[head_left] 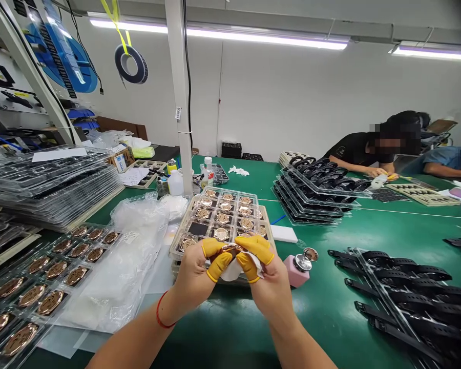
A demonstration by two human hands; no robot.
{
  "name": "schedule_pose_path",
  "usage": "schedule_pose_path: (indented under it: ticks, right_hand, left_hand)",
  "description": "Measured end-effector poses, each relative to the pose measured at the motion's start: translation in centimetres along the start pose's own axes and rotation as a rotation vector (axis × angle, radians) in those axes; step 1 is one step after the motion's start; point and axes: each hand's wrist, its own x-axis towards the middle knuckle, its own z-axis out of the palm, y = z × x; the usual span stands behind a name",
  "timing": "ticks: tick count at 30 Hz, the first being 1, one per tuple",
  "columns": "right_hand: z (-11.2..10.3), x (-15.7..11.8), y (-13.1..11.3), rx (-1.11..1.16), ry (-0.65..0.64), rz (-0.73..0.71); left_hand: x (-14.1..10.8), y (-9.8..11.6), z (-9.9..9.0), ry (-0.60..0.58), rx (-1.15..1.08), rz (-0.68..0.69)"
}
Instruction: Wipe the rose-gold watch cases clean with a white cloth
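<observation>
Bare forearms (138,333), yellow rubber-like finger cots (219,266) and a thin red cord bracelet (159,313).
The plain, slightly wrinkled cots sheathe the thumb and some fingers (255,249) on both the left hand (194,269) and the right hand (274,282), each ending toward the near side in a narrow rolled rim (211,277) of brighter yellow; the bracelet rings the left wrist in a slim single loop.

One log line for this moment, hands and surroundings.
left hand: holds gold-rimmed piece | right hand: holds white cloth at piece | beyond: clear tray | right: pink bottle
</observation>
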Motion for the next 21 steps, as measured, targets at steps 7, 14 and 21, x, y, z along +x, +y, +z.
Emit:
schedule_pose_path:
  ticks: [7, 14, 21]
  right_hand:
    - [0.5, 0.5, 0.4, 0.447, -0.027, 0.396]
    - [-1.1, 2.7, 0.6, 0.567, 0.186, 0.63]
    - [-2.0, 1.1, -0.8, 0.552, -0.011, 0.527]
  left_hand:
    - [0.0, 0.0, 0.4, -0.056, 0.262, 0.357]
    - [-0.1, 0.1, 0.3, -0.216, -0.242, -0.328]
    - [0.1, 0.1, 0.4, -0.076, -0.383, -0.515]
